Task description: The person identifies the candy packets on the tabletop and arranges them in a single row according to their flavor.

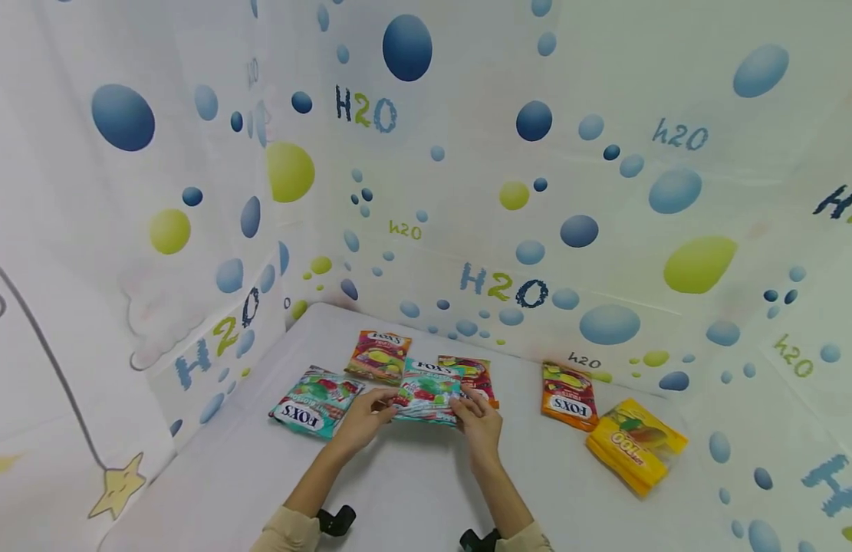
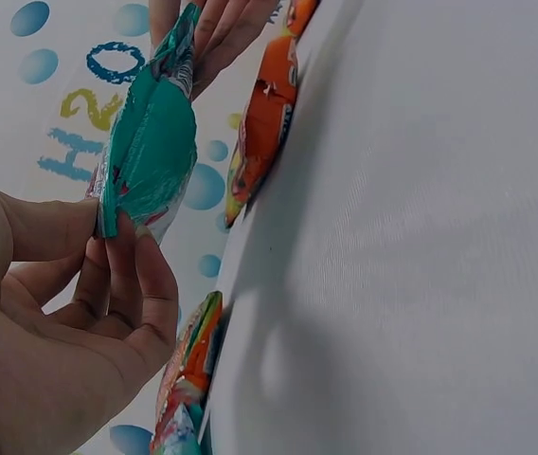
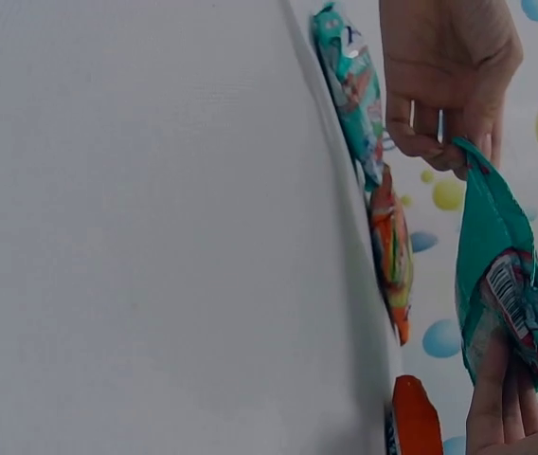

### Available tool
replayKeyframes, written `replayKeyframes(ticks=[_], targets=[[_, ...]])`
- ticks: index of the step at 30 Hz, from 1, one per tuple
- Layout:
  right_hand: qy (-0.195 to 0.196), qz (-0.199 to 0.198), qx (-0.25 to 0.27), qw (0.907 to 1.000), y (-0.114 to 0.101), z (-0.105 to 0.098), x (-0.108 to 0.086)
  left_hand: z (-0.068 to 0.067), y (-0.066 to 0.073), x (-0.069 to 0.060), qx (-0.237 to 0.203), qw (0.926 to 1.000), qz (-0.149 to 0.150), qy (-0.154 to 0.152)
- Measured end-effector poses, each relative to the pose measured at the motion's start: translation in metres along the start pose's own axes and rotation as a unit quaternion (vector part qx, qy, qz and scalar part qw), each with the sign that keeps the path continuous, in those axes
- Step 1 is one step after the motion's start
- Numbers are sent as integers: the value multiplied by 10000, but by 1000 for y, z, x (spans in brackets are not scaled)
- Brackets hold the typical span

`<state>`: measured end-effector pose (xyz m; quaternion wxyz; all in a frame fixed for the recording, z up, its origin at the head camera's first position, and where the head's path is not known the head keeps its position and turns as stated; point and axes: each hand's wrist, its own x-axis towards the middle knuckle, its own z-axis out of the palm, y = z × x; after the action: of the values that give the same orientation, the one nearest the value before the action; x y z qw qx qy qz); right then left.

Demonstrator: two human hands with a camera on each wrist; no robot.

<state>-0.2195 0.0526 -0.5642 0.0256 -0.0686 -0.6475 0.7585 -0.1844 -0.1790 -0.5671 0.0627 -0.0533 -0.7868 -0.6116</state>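
Note:
Both hands hold a teal Fox's candy bag [image 1: 428, 392] up off the table, one at each side. My left hand [image 1: 363, 418] pinches its left corner between thumb and fingers, as the left wrist view shows with the bag [image 2: 155, 142] seen edge-on. On the other side my right hand [image 1: 482, 426] grips the right edge, thumb on the front and fingers behind. A barcode shows on the bag's back [image 3: 506, 294] in the right wrist view. Behind the held bag lies a red-orange Fox's fruits bag [image 1: 477, 377], partly hidden by it.
Left of the hands lies another teal Fox's bag [image 1: 315, 402], with an orange Fox's fruits bag [image 1: 379, 356] behind it. To the right are an orange Fox's bag [image 1: 569, 395] and a yellow mango-pictured bag [image 1: 636, 445]. Patterned curtain walls [image 1: 467, 192] border the white table [image 1: 412, 491].

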Motion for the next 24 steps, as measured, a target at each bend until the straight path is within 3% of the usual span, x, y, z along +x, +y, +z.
replayKeyframes(ticks=[24], targets=[[-238, 59, 137, 9996, 14, 25, -14, -28, -12, -17, -41, 9999, 48, 135]])
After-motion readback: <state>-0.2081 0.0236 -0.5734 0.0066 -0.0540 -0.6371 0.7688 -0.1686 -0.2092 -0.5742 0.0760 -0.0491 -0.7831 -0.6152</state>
